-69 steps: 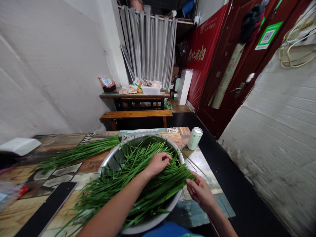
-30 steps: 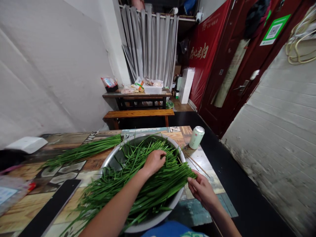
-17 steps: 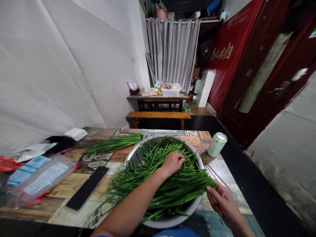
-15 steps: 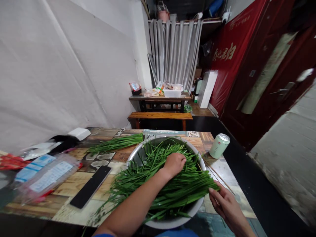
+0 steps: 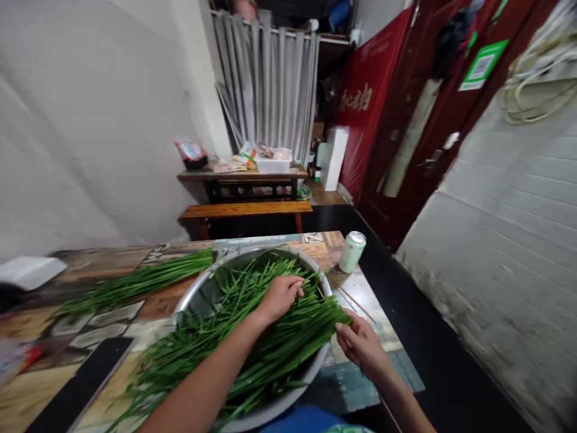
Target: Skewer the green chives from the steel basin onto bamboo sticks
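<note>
A wide metal basin (image 5: 192, 299) on the table in front of me is heaped with long garlic chives (image 5: 252, 340), whose leaf tips hang over the near left rim. My left hand (image 5: 280, 297) rests on the heap with its fingers curled in a pinch around some chives. At the right rim, my right hand (image 5: 358, 337) grips the stem ends of a thick bunch between thumb and fingers. Another bundle of chives (image 5: 139, 279) lies on the table, left of the basin.
A pale green can (image 5: 352, 252) stands beyond the right rim, with thin sticks (image 5: 354, 297) near it. A black phone (image 5: 83, 385) lies at the left. Behind the table are a wooden bench (image 5: 246, 209) and another table (image 5: 225, 172) holding a white tub (image 5: 274, 162).
The camera view has turned to the right, so the basin and table appear farther left. Both hands keep nearly the same places on the chives.
</note>
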Available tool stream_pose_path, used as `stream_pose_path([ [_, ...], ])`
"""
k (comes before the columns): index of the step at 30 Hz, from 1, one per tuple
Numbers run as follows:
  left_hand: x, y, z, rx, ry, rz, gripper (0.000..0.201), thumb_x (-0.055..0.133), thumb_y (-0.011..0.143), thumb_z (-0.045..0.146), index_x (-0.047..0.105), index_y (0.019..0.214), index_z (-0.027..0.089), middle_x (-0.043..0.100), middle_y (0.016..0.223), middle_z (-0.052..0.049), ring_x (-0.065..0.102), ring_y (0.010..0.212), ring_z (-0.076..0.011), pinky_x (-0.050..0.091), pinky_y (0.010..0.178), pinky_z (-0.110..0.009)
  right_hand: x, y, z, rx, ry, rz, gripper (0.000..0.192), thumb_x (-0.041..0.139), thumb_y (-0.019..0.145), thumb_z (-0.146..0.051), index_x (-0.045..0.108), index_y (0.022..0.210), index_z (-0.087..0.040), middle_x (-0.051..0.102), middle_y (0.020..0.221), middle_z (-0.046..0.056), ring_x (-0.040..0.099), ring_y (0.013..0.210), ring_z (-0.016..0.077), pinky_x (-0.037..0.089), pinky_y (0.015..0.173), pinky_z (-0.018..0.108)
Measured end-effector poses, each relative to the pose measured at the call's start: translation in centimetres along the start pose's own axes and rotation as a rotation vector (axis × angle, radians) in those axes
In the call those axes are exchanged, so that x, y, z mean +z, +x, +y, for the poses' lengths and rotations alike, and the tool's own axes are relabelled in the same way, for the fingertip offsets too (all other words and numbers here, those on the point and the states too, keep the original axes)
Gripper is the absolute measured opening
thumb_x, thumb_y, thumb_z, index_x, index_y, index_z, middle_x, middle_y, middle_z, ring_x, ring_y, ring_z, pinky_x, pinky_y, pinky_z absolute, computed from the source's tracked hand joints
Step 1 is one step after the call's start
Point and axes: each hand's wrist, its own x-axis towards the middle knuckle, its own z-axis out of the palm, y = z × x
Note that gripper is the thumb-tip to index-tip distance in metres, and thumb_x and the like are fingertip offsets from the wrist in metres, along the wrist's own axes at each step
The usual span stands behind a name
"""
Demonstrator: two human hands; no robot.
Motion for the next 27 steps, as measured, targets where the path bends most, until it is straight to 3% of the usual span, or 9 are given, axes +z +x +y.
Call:
stream_pose_path([
  [4, 0.4, 0.1, 0.5, -0.069, -0.201, -0.084, 0.036, 0.043, 0.079, 0.032, 0.063, 0.098, 0.009, 0.065, 0.069, -0.003, 0.045, 0.046, -0.0083, 0.037, 0.05, -0.021, -0.1, -0.1, -0.1, -0.037, 0.008, -0.013, 0.028, 0.059, 0.078, -0.034, 0.046, 0.094, -0.016, 0.036, 0.04, -0.014, 0.014, 0.028, 0.0005, 0.01, 0.026, 0.013],
  [12, 0.1, -0.7, 1.2, -0.226, -0.412, -0.279, 0.039, 0.046, 0.076, 0.028, 0.055, 0.106, 0.006, 0.06, 0.063, -0.002, 0.038, 0.044, -0.0048, 0.029, 0.047, -0.019, -0.1, -0.2, -0.1, -0.037, 0.006, -0.021, 0.023, 0.057, 0.079, -0.032, 0.048, 0.092, -0.015, 0.037, 0.04, -0.013, 0.015, 0.028, 0.0003, 0.01, 0.026, 0.013],
  [23, 0.4, -0.7, 1.7, -0.269, -0.404, -0.198, 0.028, 0.047, 0.067, 0.017, 0.058, 0.092, 0.009, 0.064, 0.079, -0.005, 0.046, 0.051, -0.0061, 0.034, 0.05, -0.019, 0.2, -0.3, -0.2, -0.034, 0.0, -0.017, 0.023, 0.058, 0.077, -0.033, 0.047, 0.09, -0.016, 0.039, 0.04, -0.013, 0.016, 0.028, 0.0003, 0.011, 0.026, 0.013],
  [27, 0.3, -0.8, 2.0, -0.181, -0.308, -0.131, 0.025, 0.053, 0.068, 0.022, 0.064, 0.088, 0.01, 0.064, 0.071, -0.003, 0.05, 0.06, -0.0102, 0.038, 0.059, -0.022, 0.2, -0.3, -0.2, -0.04, 0.002, -0.017, 0.02, 0.058, 0.078, -0.032, 0.047, 0.086, -0.017, 0.036, 0.041, -0.013, 0.016, 0.029, 0.0002, 0.01, 0.026, 0.012],
])
